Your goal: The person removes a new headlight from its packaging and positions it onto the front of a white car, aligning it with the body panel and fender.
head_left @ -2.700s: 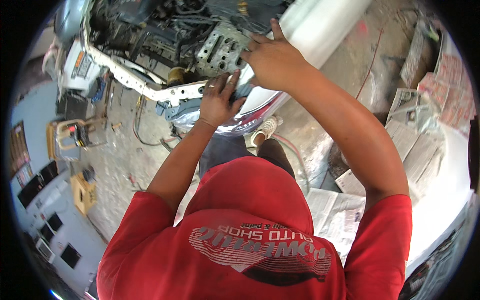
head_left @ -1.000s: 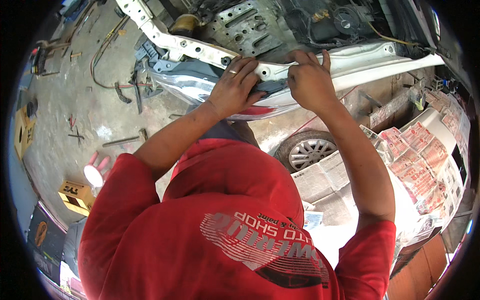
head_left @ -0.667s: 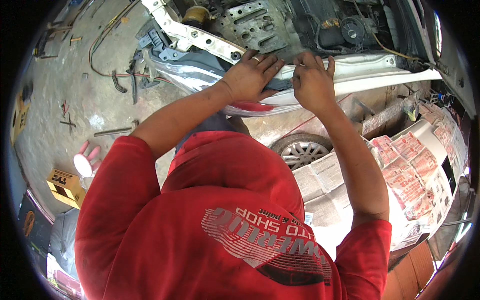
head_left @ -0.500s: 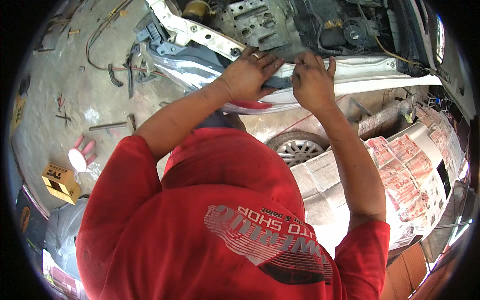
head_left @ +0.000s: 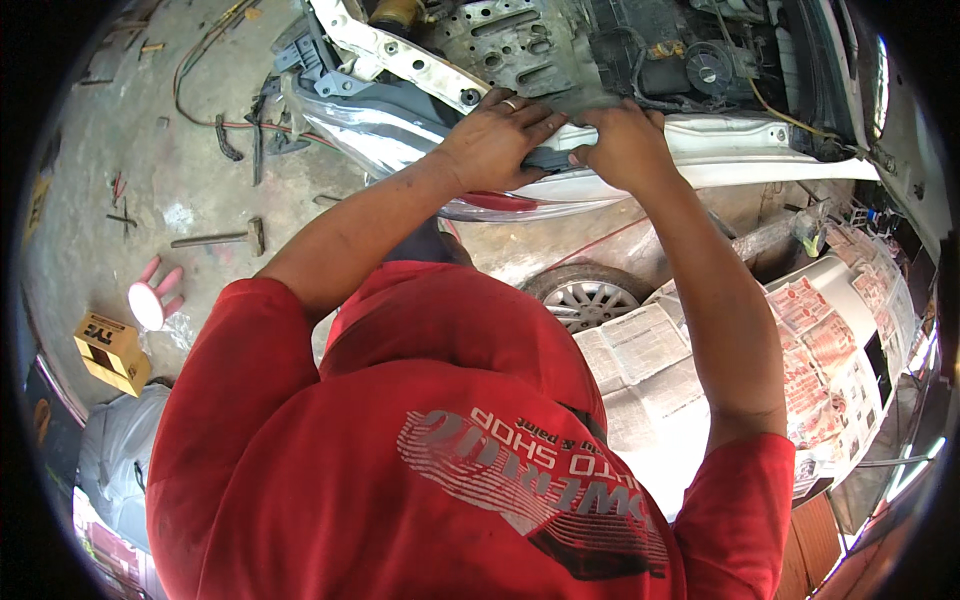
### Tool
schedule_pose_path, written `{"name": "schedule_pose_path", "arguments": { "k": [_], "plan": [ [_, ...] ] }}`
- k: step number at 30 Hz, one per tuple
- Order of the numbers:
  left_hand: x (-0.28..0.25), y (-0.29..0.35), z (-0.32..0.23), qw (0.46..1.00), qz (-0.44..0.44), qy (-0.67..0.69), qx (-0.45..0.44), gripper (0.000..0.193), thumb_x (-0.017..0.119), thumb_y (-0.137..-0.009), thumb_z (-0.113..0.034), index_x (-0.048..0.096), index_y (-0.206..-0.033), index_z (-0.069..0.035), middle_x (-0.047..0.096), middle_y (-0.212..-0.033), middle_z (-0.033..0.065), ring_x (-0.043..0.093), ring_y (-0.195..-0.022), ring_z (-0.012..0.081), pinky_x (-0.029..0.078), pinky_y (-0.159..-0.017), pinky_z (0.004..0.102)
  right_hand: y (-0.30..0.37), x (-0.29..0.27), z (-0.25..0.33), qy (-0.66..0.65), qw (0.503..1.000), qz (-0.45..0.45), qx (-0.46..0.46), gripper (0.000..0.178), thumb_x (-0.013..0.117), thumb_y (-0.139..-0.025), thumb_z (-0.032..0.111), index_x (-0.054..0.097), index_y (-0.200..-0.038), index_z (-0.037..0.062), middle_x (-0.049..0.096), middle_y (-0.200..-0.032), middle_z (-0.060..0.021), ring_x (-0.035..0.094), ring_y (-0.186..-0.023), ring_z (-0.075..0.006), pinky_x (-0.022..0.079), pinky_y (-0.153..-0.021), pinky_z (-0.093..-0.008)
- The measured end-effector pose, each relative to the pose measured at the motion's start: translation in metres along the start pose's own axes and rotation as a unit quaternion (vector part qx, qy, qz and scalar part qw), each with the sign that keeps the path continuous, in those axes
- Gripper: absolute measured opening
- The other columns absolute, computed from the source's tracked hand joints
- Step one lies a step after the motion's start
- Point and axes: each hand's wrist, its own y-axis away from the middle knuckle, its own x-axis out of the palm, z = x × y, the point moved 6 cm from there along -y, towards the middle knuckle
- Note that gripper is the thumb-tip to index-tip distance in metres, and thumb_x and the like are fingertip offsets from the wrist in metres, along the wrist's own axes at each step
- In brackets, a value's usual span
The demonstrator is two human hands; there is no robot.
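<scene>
Both hands work at the upper middle of the frame, on the front edge of a stripped car body. The left hand lies flat with fingers spread and pressed down on a dark plastic piece that sits on the white body rail, just below the grey perforated metal bracket. The right hand is curled, its fingers closed over the right end of that same dark piece; how firmly it pinches cannot be told, since the fingertips are hidden.

The dark piece looks like thin moulded plastic: probably light, somewhat flexible, and likely to crack at its clips if twisted. Its exposed edges between the two hands seem the safest place to hold it, close to where it meets the rail. The headlamp just to the left of the left hand is glossy, smooth and fragile, so it would slip under a sweaty palm and scratch easily.

Crowding the work from above are the engine bay parts, with hoses and a yellow wire running right. Sharp bracket edges sit right by the knuckles. Below the hands a wheel shows beside newspaper masking on a white panel. On the concrete floor at the left lie a hammer, a red cable, a pink-and-white object and a yellow cardboard box, all well apart from the hands.
</scene>
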Motion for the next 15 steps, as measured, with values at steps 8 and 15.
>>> {"name": "schedule_pose_path", "arguments": {
  "k": [8,15],
  "plan": [
    [-0.011,-0.018,0.011,0.979,0.164,0.117,-0.026,0.078,0.081,-0.071,-0.030,0.053,-0.139,-0.004,0.066,-0.122,0.0211,0.063,-0.112,0.0387,0.051,-0.099,0.0439,0.002,-0.004,0.002,0.013,1.000,0.001,-0.013,0.054,0.080,-0.077,0.041,0.070,-0.127,0.0228,0.070,-0.117,-0.0138,0.055,-0.122,-0.0319,0.035,-0.104,-0.0527],
    [0.001,-0.027,0.013,0.979,0.189,0.070,-0.011,0.081,0.079,-0.073,-0.037,0.051,-0.141,-0.003,0.066,-0.115,0.0247,0.063,-0.111,0.0413,0.050,-0.097,0.0463,0.018,-0.005,-0.013,-0.008,0.984,-0.171,-0.053,0.056,0.074,-0.082,0.044,0.066,-0.128,0.0129,0.065,-0.128,-0.0130,0.054,-0.123,-0.0345,0.033,-0.108,-0.0538]
  ]
}}
